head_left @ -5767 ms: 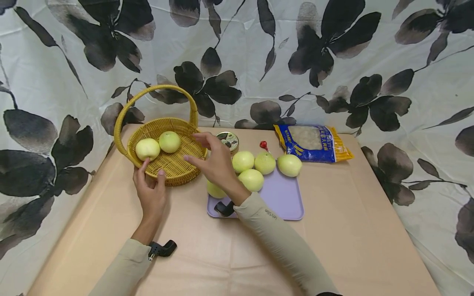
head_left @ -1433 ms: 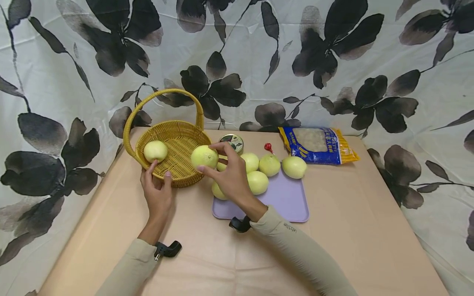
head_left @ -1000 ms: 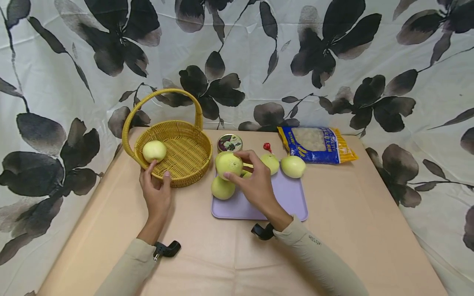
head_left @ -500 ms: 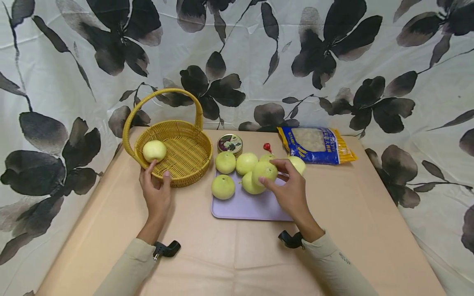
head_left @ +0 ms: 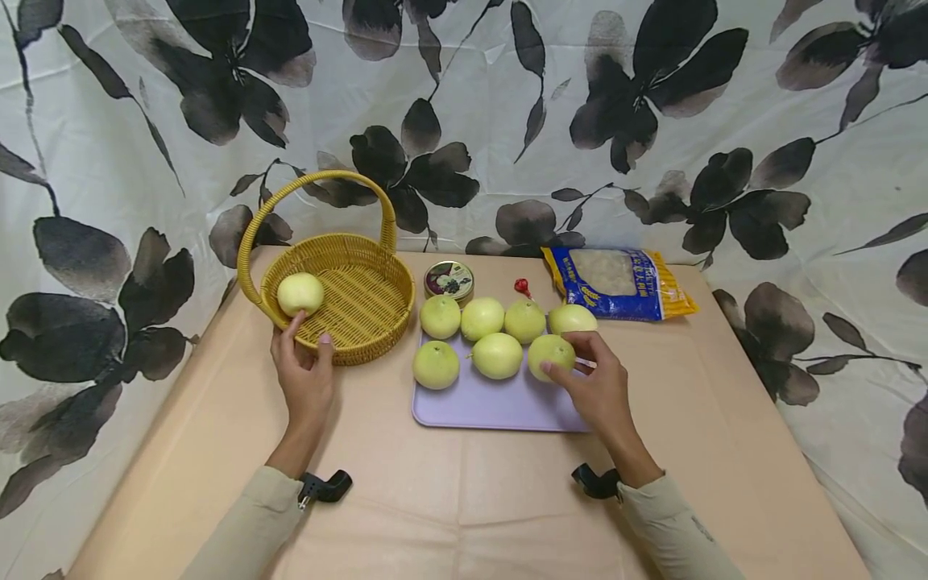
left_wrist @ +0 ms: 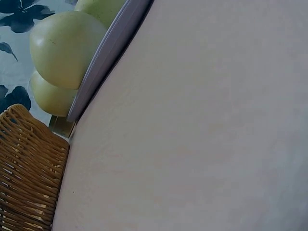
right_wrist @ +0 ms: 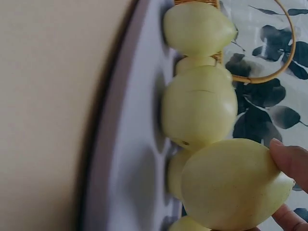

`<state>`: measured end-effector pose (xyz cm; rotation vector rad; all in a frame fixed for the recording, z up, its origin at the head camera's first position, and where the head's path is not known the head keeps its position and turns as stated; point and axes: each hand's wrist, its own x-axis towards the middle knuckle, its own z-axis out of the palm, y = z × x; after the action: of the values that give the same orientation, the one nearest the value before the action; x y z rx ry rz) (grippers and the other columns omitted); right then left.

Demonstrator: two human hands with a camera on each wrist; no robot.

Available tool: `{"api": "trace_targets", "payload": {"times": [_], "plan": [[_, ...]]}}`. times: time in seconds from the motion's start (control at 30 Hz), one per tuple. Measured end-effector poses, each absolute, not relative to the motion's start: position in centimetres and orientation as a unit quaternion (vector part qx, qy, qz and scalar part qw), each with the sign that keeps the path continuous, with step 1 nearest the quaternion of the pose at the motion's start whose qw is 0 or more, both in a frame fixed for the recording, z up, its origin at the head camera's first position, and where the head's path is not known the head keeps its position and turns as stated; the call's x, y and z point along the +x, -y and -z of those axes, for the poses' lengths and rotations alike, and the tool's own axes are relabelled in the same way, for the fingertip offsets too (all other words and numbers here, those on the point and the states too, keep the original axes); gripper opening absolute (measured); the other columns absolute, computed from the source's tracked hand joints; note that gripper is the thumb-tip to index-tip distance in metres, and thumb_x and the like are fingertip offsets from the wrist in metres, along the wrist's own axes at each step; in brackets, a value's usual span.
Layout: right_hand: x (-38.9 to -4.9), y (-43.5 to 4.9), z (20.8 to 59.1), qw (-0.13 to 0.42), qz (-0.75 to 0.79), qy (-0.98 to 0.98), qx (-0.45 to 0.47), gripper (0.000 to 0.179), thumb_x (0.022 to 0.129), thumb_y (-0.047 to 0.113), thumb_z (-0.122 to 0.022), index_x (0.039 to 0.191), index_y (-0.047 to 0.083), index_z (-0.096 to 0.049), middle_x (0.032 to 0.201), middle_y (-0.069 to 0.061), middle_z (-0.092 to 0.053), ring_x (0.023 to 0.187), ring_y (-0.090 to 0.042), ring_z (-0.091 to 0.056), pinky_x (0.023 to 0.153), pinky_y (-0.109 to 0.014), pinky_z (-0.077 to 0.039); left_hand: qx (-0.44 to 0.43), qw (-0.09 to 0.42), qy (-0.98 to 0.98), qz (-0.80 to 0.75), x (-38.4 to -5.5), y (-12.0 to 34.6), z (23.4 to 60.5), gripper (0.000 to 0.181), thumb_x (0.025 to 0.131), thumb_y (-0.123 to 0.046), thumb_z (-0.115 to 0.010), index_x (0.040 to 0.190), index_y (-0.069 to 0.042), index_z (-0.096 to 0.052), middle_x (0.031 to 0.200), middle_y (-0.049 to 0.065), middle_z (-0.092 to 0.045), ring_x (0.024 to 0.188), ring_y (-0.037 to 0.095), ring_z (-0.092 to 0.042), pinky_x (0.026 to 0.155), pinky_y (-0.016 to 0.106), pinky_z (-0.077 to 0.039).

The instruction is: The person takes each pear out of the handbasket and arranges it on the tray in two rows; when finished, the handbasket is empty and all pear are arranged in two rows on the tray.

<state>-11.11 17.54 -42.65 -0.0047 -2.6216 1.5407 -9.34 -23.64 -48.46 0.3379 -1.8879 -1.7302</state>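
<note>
My left hand [head_left: 303, 395] holds the near left rim of a yellow wicker basket [head_left: 370, 345], its index fingertip right at a pale yellow-green melon [head_left: 300, 295] lying inside. Between the thumb and fingers of my right hand [head_left: 598, 387] is another melon [head_left: 548, 358], low over the right part of the lilac tray [head_left: 478, 411]. The right wrist view shows this gripped melon [right_wrist: 231, 185] close up, with fingertips [right_wrist: 291, 159] on its right side. Two melons [head_left: 436, 365] [head_left: 496, 356] sit in the same row to its left, and several more [head_left: 482, 319] line the tray's far side.
Behind the tray stand a round tin [head_left: 449, 279] with a patterned lid and a small red object [head_left: 522, 286]. A blue and yellow bag [head_left: 616, 282] lies at the back right. Floral cloth [head_left: 522, 161] hangs behind the table [head_left: 435, 499].
My right hand has taken a melon out of the basket and carried it rightward to the tray, lowering it beside the other melons. One melon stays in the basket; my left hand keeps its place.
</note>
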Motion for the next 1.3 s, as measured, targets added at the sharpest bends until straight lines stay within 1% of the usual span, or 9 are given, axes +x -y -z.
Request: {"api": "trace_targets", "payload": {"times": [0.13,0.37,0.57,0.67,0.77,0.9,1.0,1.13,1.3], "plan": [[-11.3,-17.3,43.6,0.031,-0.502,0.864,0.013,0.054,0.088,0.018,-0.089,0.136,0.010,-0.063,0.137,-0.015,-0.067,0.132,-0.033,-0.062,0.108,-0.051,-0.055,0.128,0.274,0.706,0.640,-9.3,23.7,48.5,0.058,0.107,-0.015,-0.062,0.161,-0.011,-0.042,0.177,0.002,-0.007,0.160,0.024,-0.029,0.121,0.039,-0.042],[-11.6,-16.1,44.3,0.014,-0.498,0.866,0.030,0.055,0.086,0.017,-0.090,0.134,0.012,-0.064,0.137,-0.011,-0.069,0.131,-0.030,-0.064,0.106,-0.049,-0.057,0.131,0.274,0.705,0.641,-9.3,23.6,48.5,0.058,0.107,-0.016,-0.062,0.161,-0.010,-0.042,0.177,0.003,-0.008,0.159,0.025,-0.030,0.122,0.050,-0.040],[-11.7,-16.0,44.7,0.010,-0.485,0.874,0.036,0.057,0.087,0.019,-0.090,0.137,0.013,-0.063,0.141,-0.012,-0.067,0.131,-0.033,-0.064,0.107,-0.049,-0.056,0.133,0.274,0.709,0.636,-9.2,23.5,48.6,0.057,0.107,-0.017,-0.063,0.160,-0.010,-0.043,0.177,0.002,-0.010,0.159,0.029,-0.032,0.120,0.051,-0.041],[-11.7,-16.1,44.6,0.024,-0.478,0.877,0.043,0.059,0.086,0.018,-0.091,0.138,0.012,-0.063,0.143,-0.012,-0.066,0.133,-0.036,-0.063,0.109,-0.051,-0.055,0.130,0.274,0.710,0.635,-9.3,23.6,48.6,0.057,0.107,-0.018,-0.063,0.160,-0.011,-0.043,0.177,0.003,-0.010,0.159,0.026,-0.032,0.121,0.052,-0.040],[-11.6,-16.0,44.2,0.059,-0.467,0.880,0.056,0.061,0.085,0.017,-0.091,0.139,0.010,-0.063,0.144,-0.013,-0.066,0.133,-0.038,-0.062,0.110,-0.053,-0.054,0.129,0.275,0.712,0.633,-9.3,23.6,48.5,0.057,0.107,-0.018,-0.063,0.160,-0.012,-0.043,0.178,0.002,-0.008,0.160,0.023,-0.029,0.123,0.054,-0.039],[-11.4,-15.2,43.1,0.125,-0.457,0.877,0.081,0.061,0.084,0.019,-0.093,0.138,0.010,-0.065,0.142,-0.012,-0.067,0.134,-0.035,-0.062,0.113,-0.053,-0.051,0.128,0.278,0.708,0.637,-9.4,23.7,48.5,0.057,0.107,-0.017,-0.062,0.160,-0.012,-0.043,0.178,0.001,-0.007,0.161,0.022,-0.027,0.125,0.056,-0.037],[-11.2,-14.1,42.2,0.156,-0.467,0.864,0.099,0.061,0.083,0.019,-0.093,0.137,0.011,-0.067,0.140,-0.010,-0.067,0.136,-0.031,-0.061,0.116,-0.050,-0.049,0.126,0.279,0.705,0.640,-9.4,23.8,48.6,0.057,0.107,-0.016,-0.063,0.160,-0.011,-0.043,0.178,0.002,-0.007,0.160,0.023,-0.029,0.124,0.057,-0.037],[-11.0,-12.4,41.2,0.168,-0.492,0.845,0.122,0.059,0.083,0.020,-0.093,0.137,0.012,-0.068,0.139,-0.007,-0.068,0.136,-0.025,-0.060,0.117,-0.044,-0.048,0.126,0.279,0.705,0.640,-9.4,23.8,48.6,0.057,0.107,-0.015,-0.062,0.160,-0.011,-0.042,0.178,0.003,-0.008,0.160,0.025,-0.030,0.124,0.055,-0.038],[-11.3,-10.1,40.3,0.171,-0.521,0.822,0.156,0.059,0.084,0.019,-0.093,0.136,0.012,-0.068,0.139,-0.006,-0.068,0.133,-0.025,-0.061,0.116,-0.048,-0.048,0.131,0.273,0.707,0.639,-9.3,23.7,48.5,0.059,0.107,-0.017,-0.062,0.162,-0.012,-0.041,0.178,0.002,-0.008,0.159,0.030,-0.031,0.122,0.050,-0.040]]}}
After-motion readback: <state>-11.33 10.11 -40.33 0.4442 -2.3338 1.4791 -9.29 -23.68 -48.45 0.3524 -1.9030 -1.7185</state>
